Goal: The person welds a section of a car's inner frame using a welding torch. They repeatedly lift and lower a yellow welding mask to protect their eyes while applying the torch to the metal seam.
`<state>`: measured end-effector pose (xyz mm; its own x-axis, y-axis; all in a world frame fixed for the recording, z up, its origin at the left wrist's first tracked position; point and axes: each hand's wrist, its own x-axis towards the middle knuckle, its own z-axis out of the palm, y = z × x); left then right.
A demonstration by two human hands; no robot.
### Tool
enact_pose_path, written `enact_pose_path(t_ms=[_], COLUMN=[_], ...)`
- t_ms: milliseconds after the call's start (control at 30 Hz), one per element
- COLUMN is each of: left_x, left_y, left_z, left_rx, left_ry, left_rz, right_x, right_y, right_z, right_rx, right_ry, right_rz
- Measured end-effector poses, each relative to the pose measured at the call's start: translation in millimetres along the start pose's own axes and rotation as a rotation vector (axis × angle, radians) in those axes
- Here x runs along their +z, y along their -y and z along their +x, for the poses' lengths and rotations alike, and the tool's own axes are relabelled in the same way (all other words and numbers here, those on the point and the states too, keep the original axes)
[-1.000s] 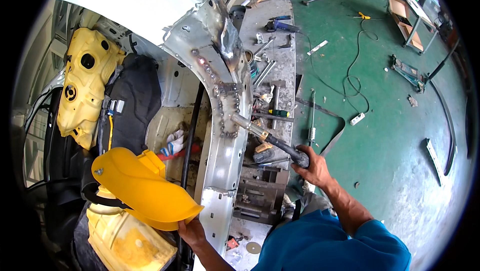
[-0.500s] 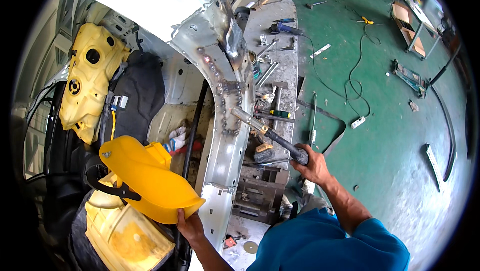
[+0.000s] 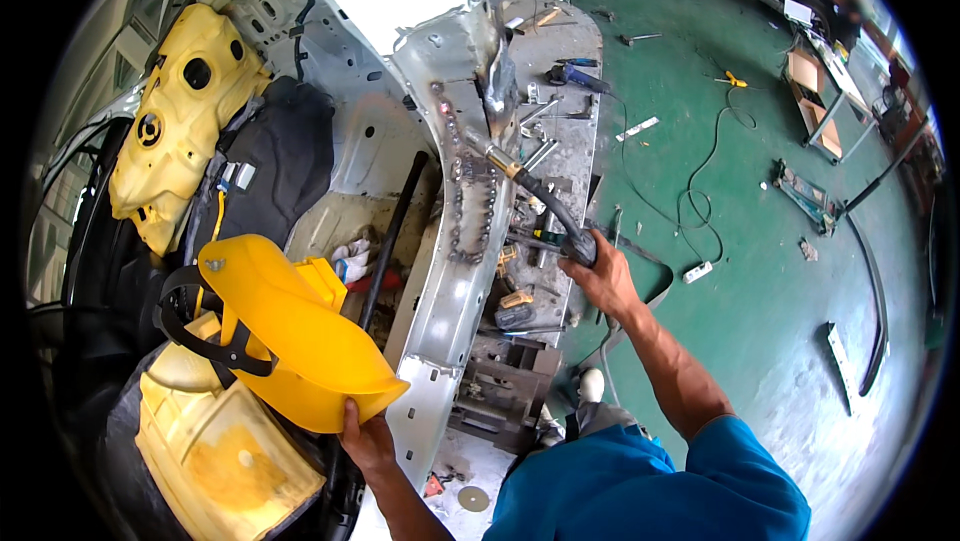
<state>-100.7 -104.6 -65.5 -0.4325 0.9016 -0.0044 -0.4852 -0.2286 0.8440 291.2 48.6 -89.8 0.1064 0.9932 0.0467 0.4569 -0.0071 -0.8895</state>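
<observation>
My right hand [image 3: 603,276] is wrapped round the black handle of a welding torch [image 3: 545,197]. The torch's metal nozzle points up and left, over or against the white car body pillar [image 3: 440,291]; contact cannot be told. A row of dark weld spots [image 3: 457,206] runs along that pillar, with a scorched, torn metal edge [image 3: 497,91] above it. My left hand [image 3: 368,439] grips the lower edge of a yellow welding mask [image 3: 300,331]. A black headband [image 3: 190,316] sticks out on the mask's left side.
A grey bench [image 3: 575,141] beside the pillar bears tools, among them a blue grinder [image 3: 580,79] and a cordless tool [image 3: 515,311]. Inside the car body lie yellow moulded parts [image 3: 185,121] and a black bar [image 3: 395,236]. A cable with a white socket strip [image 3: 698,271] crosses the green floor.
The torch and my right hand have moved up and slightly left. The mask stays in my left hand, shifted a little left. The whole view has shifted slightly.
</observation>
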Motion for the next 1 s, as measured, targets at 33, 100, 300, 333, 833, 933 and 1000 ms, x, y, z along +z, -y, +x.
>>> enact_pose_path(t_ms=[33, 100, 300, 333, 833, 933, 1000], left_x=[0.1, 0.4, 2.5, 1.7, 31.7, 58.2, 81.6], left_y=[0.5, 0.4, -0.8, -0.7, 0.6, 1.4, 1.9], left_z=[-0.1, -0.7, -1.2, -1.2, -1.2, 3.3, 6.2], left_rx=[0.009, 0.023, 0.023, 0.022, 0.178, 0.259, 0.31], left_ry=[-0.011, -0.025, -0.037, -0.045, -0.083, -0.065, -0.042], left_rz=[-0.004, -0.018, -0.018, -0.021, 0.064, 0.1, 0.074], right_x=[0.5, 4.2, 13.5, 14.4, 31.5, 34.0, 37.6], right_y=[2.0, 6.3, 12.1, 12.3, 25.4, 27.0, 28.1], right_z=[5.2, 13.2, 22.7, 24.1, 15.1, 12.7, 11.2], right_rx=[-0.013, -0.043, -0.023, -0.023, 0.017, 0.031, 0.016], right_ry=[-0.002, -0.002, -0.022, -0.015, -0.111, -0.132, -0.179], right_rz=[0.009, 0.031, 0.065, 0.076, 0.052, 0.027, 0.015])
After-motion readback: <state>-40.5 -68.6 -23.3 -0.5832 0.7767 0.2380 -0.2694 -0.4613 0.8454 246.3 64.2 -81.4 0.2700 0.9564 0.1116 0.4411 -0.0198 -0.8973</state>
